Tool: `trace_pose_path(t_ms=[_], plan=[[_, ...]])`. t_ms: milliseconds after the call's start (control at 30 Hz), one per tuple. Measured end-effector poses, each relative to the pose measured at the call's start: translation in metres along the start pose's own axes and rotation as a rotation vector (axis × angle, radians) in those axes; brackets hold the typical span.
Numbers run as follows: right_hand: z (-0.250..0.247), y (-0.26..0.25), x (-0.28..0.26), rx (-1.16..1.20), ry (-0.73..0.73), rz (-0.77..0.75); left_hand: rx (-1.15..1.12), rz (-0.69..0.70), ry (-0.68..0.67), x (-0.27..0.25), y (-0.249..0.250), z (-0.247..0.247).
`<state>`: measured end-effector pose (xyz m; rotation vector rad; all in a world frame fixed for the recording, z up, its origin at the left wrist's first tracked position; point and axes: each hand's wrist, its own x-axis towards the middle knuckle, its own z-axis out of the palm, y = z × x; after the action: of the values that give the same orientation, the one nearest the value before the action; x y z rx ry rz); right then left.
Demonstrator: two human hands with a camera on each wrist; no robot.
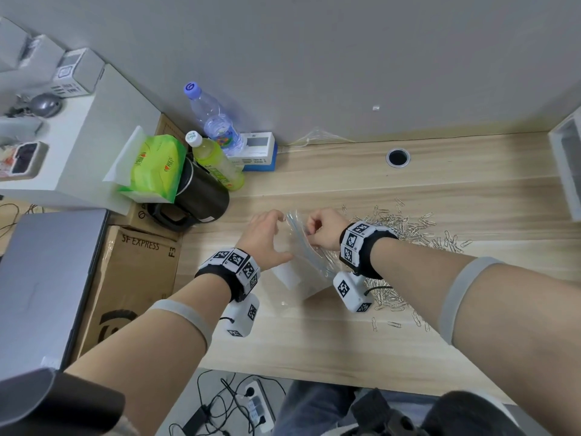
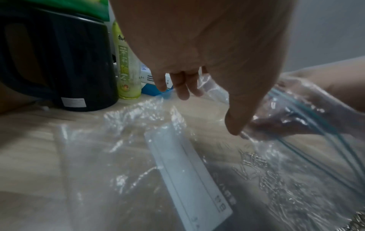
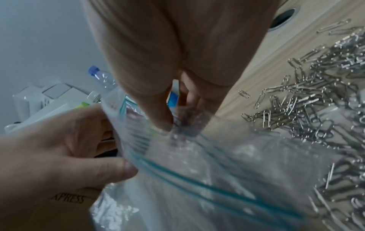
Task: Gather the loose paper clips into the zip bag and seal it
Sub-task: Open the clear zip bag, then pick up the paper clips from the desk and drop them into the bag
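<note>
My 2 hands pinch the zip bag (image 1: 303,262) mouth, left hand (image 1: 266,237) and right hand (image 1: 325,229) apparently parting it; next, scoop the paper clips (image 1: 408,228) inside.

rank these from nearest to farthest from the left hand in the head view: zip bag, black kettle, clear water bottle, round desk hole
From the left hand:
1. zip bag, touching it on the right
2. black kettle, back left
3. clear water bottle, by the wall
4. round desk hole, far right

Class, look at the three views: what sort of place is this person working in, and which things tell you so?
Probably an office desk: a wooden desktop with a round cable hole, a heap of paper clips, and an SF Express carton beside it.
</note>
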<state>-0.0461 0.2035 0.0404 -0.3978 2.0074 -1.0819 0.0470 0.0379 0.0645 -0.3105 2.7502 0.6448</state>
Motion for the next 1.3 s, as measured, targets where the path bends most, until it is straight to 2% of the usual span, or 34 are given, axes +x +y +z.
trace_pose_path(t_ms=[133, 267, 367, 533, 667, 900, 1167, 1300], plan=[[0.001, 0.004, 0.002, -0.003, -0.118, 0.022, 0.011, -0.016, -0.024, 0.000, -0.001, -0.004], [-0.003, 0.003, -0.002, -0.143, -0.173, 0.107, 0.016, -0.028, -0.040, 0.000, 0.000, -0.005], [0.000, 0.001, -0.005, -0.155, -0.228, 0.141, 0.005, -0.029, -0.041, -0.001, 0.000, -0.004], [0.004, 0.005, -0.007, -0.166, -0.282, 0.104, -0.017, -0.013, -0.074, -0.002, 0.001, -0.002], [0.005, 0.005, -0.007, -0.160, -0.279, 0.067, -0.044, 0.008, -0.078, -0.004, 0.005, -0.003], [0.003, 0.007, -0.010, -0.193, -0.255, 0.131, -0.088, 0.057, -0.138, -0.006, 0.008, -0.002], [0.002, -0.002, -0.020, -0.058, -0.227, 0.113, 0.074, 0.131, -0.207, -0.012, 0.012, 0.003], [0.000, -0.009, -0.030, 0.028, -0.234, 0.100, 0.085, 0.129, -0.157, -0.014, 0.016, 0.004]])
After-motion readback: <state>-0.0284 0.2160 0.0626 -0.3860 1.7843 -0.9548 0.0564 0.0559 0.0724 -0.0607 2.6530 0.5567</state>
